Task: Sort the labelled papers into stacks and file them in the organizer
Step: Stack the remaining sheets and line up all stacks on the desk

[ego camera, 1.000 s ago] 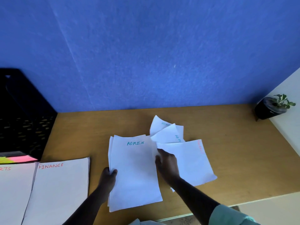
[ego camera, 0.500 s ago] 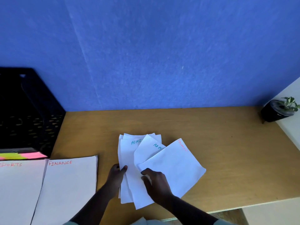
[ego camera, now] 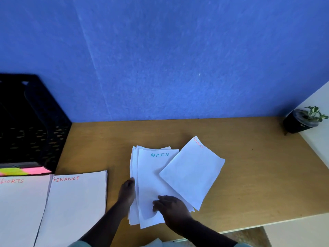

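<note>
I am mid-sort: my left hand (ego camera: 126, 190) steadies the white ADMIN paper pile (ego camera: 151, 184) with straight fingers, my right hand (ego camera: 170, 209) presses flat on it, and the loose white FINANCE-labelled sheet (ego camera: 193, 172) should next go to the white FINANCE stack (ego camera: 74, 207).

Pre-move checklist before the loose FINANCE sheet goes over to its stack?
1. Label on the loose FINANCE sheet readable: ok, red FINANCE at its top corner.
2. Sheet free to lift: ok, it lies tilted on top of the ADMIN stack, nothing on it.
3. ADMIN stack squared: not ok, its sheets are fanned along the left and bottom edges.
4. Hands free: not ok, left hand is at the stack's left edge and right hand rests on the stack.
5. FINANCE stack reachable: ok, it lies flat to the left, top uncovered.
6. Slot free in the black organizer: cannot tell, too dark.
</note>
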A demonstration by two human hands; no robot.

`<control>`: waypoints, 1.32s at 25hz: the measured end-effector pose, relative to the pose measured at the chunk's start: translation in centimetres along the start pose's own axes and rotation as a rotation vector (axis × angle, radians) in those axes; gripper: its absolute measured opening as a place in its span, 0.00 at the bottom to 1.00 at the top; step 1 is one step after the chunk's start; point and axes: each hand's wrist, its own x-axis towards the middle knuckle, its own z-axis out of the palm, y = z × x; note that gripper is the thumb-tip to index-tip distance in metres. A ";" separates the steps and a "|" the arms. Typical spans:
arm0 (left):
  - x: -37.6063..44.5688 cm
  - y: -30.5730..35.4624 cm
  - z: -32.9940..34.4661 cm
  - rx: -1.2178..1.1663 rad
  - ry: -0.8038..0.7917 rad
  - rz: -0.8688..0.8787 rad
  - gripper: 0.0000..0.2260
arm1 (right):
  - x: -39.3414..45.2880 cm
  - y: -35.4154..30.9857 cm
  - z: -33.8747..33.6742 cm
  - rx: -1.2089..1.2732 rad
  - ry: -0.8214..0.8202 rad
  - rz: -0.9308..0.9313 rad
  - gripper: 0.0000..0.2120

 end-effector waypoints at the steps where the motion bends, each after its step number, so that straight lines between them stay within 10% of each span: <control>1: 0.0 -0.1 0.0 -0.013 -0.008 0.006 0.18 | -0.2 0.0 0.3 0.014 -0.017 0.001 0.18; 5: -0.4 -0.6 -0.1 0.101 -0.045 0.074 0.12 | -0.2 -0.1 -0.3 0.158 -0.102 0.053 0.10; 10: -0.7 -0.6 -0.9 0.094 0.014 0.136 0.11 | -0.4 2.8 -1.6 0.413 0.013 0.471 0.38; 18: -1.0 -0.2 -3.5 0.070 0.152 0.235 0.12 | 0.7 9.1 -3.9 0.305 0.061 0.970 0.24; 24: -2.5 1.3 -2.1 -0.112 0.073 0.380 0.16 | 5.2 3.9 -9.8 1.277 0.161 0.693 0.14; 31: -5.5 6.5 -0.5 -0.005 0.182 0.680 0.07 | 7.8 2.8 -12.4 1.051 0.630 0.640 0.10; 33: -6.5 8.0 -0.9 0.027 0.258 0.801 0.21 | 7.6 2.5 -13.5 1.065 0.723 0.535 0.13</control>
